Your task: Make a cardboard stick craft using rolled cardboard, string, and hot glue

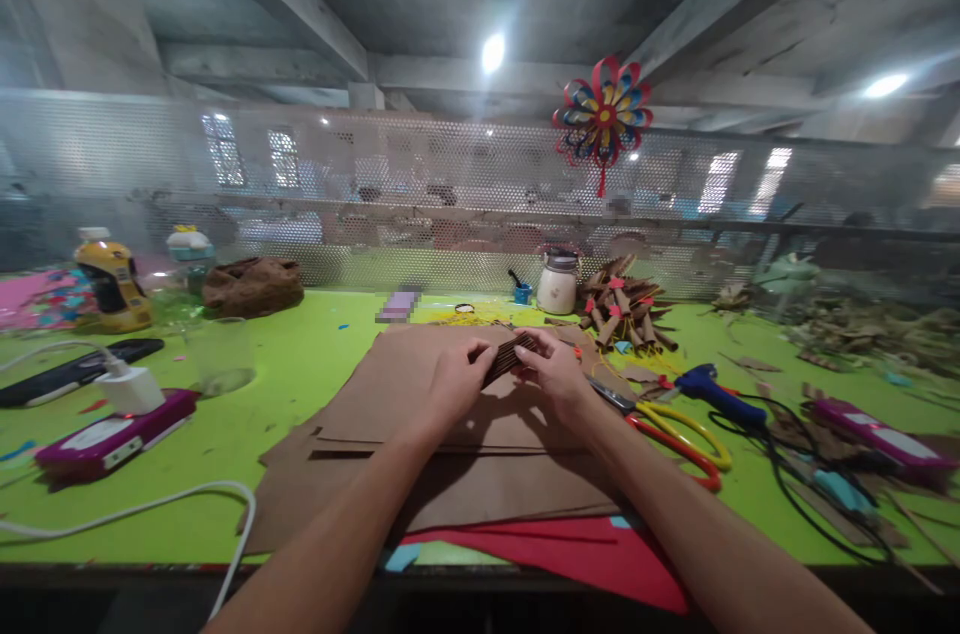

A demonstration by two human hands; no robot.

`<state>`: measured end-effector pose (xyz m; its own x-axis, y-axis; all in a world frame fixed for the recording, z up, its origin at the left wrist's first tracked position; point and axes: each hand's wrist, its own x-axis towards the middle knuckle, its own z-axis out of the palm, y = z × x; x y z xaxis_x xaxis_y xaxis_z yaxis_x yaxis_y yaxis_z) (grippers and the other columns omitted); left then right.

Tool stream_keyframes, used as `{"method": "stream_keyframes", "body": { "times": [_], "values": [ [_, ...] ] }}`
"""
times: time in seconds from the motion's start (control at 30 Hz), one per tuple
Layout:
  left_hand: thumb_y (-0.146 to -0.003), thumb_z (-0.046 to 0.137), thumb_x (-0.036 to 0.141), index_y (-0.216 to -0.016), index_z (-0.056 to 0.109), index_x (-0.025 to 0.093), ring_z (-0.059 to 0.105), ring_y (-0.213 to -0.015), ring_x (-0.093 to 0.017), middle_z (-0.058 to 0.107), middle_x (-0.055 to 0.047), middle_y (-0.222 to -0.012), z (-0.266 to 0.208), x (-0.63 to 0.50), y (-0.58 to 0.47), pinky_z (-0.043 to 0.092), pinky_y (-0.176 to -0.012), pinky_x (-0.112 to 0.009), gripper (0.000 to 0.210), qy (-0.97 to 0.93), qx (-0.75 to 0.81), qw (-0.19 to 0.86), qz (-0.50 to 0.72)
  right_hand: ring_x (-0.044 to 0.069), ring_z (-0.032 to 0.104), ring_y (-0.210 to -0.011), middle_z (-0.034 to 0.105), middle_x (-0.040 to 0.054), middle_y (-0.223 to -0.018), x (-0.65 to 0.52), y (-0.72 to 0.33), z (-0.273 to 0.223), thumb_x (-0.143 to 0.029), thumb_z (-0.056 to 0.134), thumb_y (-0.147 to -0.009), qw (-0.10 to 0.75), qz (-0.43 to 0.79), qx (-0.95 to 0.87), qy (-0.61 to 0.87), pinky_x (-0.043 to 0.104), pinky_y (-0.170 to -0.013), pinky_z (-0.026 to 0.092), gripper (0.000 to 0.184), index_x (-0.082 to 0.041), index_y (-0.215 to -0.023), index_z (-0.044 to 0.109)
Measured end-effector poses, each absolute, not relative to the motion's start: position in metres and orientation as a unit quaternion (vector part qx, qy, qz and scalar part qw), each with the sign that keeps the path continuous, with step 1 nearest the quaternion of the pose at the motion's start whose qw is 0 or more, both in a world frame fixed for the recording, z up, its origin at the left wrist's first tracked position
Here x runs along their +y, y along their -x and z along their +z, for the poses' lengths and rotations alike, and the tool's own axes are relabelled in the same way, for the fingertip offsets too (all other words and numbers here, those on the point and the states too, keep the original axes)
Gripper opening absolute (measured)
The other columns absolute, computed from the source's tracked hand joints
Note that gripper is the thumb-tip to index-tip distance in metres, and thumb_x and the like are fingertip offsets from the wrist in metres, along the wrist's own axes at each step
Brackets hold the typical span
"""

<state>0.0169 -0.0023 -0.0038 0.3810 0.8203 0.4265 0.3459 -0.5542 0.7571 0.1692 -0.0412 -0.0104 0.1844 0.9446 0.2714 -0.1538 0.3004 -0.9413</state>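
Observation:
Between my two hands is a small brown piece with narrow parallel folds or layers, like pleated paper (507, 360). My left hand (463, 376) pinches its left end, and my right hand (553, 369) grips its right end with thumb and fingers. Both hands are just above a stack of large brown paper sheets (382, 404), whose edges fan out toward me. Red paper (577, 554) sticks out from under the stack at the table's front edge. Scissors with yellow and red handles (675, 439) lie beside my right forearm, blades pointing toward the stack.
On the right lie a blue glue gun (720, 396) with a black cord and a purple power strip (885, 439). Rolled brown pieces (630, 309) and a white jar (559, 282) stand behind. At left are another purple power strip (116, 434), a clear cup (221, 357) and a yellow bottle (112, 284).

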Motion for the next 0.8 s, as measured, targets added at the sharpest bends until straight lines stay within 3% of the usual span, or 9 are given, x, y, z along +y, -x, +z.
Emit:
{"method": "stream_keyframes", "body": {
  "times": [0.27,0.8],
  "values": [
    [-0.079,0.048,0.036,-0.085,0.061,0.014,0.059,-0.079,-0.018,0.066,-0.006,-0.082,0.001,-0.008,-0.017,0.045,-0.073,-0.029,0.026,-0.768,0.366,0.303,0.429,0.01,0.055,-0.055,0.06,-0.0003,-0.076,-0.042,-0.168,-0.009,-0.037,0.07,-0.063,0.653,0.437,-0.47,0.404,0.025,-0.051,0.042,0.042,-0.017,-0.097,0.057],
    [-0.074,0.05,0.038,-0.074,0.057,0.015,0.052,-0.057,-0.014,0.058,-0.001,-0.06,0.001,-0.009,-0.019,0.04,-0.052,-0.025,0.024,-0.73,0.402,0.4,0.383,0.011,0.054,-0.054,0.058,-0.0006,-0.071,-0.039,-0.17,-0.012,-0.033,0.067,-0.063,0.642,0.424,-0.482,0.419,0.026,-0.053,0.042,0.049,-0.016,-0.109,0.058]
  ]
}}
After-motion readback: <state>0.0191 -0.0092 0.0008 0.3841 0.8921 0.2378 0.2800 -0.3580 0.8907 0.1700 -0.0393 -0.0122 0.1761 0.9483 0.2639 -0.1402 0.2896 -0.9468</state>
